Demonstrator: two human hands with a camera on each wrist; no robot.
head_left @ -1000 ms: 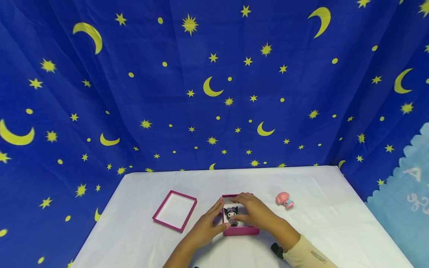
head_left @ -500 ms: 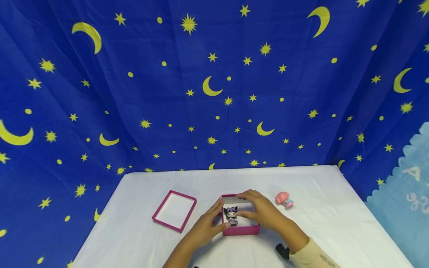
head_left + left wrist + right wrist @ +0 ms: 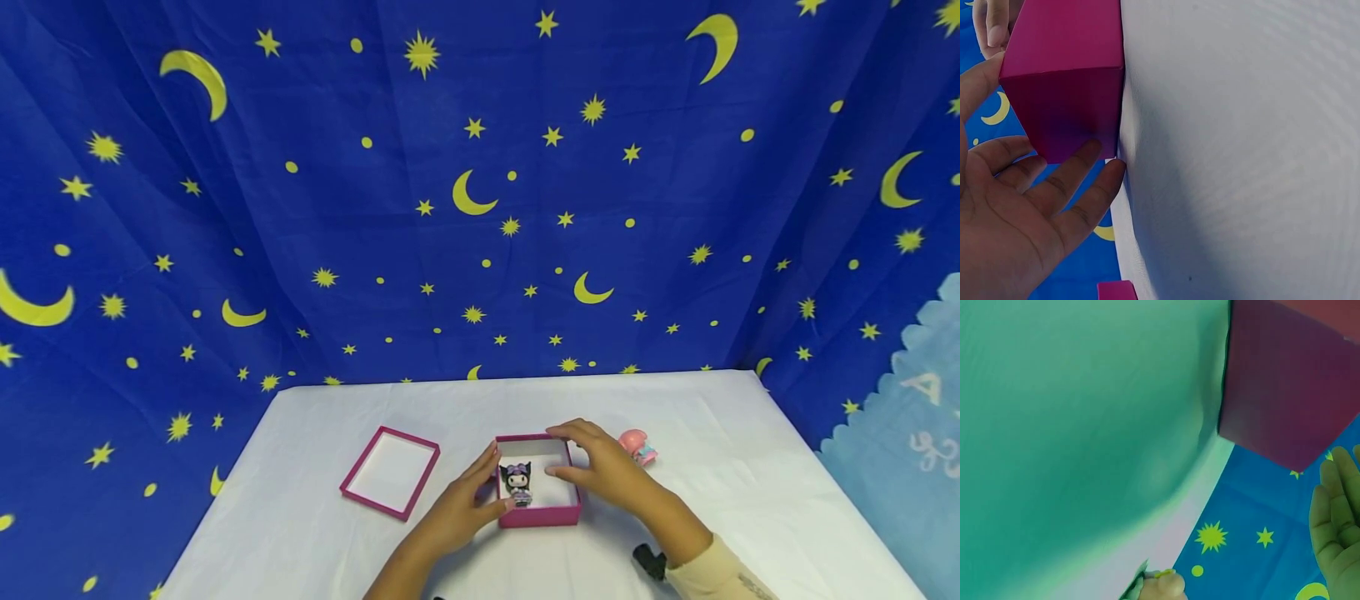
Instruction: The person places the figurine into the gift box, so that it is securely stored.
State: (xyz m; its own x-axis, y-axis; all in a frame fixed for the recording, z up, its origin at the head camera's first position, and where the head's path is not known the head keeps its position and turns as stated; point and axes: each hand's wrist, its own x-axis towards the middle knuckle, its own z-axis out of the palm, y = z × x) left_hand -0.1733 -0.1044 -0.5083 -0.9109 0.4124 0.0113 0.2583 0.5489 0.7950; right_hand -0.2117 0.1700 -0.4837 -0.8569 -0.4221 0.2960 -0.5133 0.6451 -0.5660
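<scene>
An uncovered magenta box (image 3: 540,517) with a white inside stands on the table in the head view. Against the box's left inner side sits a small black, purple and white character figurine (image 3: 517,481). My left hand (image 3: 457,512) rests at the left of the box, thumb at the front left corner. The left wrist view shows its spread fingers (image 3: 1063,181) touching a side of the box. My right hand (image 3: 611,471) is over the right rim, thumb and fingers apart and holding nothing. In the right wrist view, its extended fingers (image 3: 1335,506) are apart from the box.
A magenta-rimmed lid (image 3: 362,498) lies inside up at the left on the white table (image 3: 315,433). Beyond the right hand lies a pink figurine (image 3: 634,442), partly hidden. A black device (image 3: 649,562) is at the right wrist. Blue star-patterned cloth (image 3: 375,208) hangs behind.
My right hand has drawn off the figurine to the right, out to the box's right rim. The black and purple figurine stays in the box. The left hand has not visibly moved.
</scene>
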